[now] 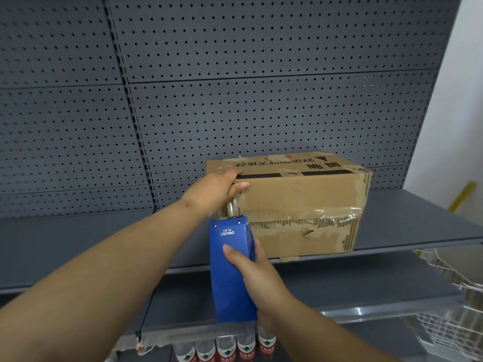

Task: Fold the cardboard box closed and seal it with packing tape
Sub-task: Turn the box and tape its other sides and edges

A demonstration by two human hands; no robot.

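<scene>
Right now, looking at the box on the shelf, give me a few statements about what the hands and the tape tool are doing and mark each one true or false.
1. The right hand holds the blue tape dispenser. True.
2. The left hand rests flat on the shelf. False: it grips the upper left corner of the cardboard box.
3. The box's top flaps stand open. False: they are folded down.
4. Clear tape already shows on the box's front face. True.
5. Bottles stand on top of the box. False: they sit below the lower shelf edge.
</scene>
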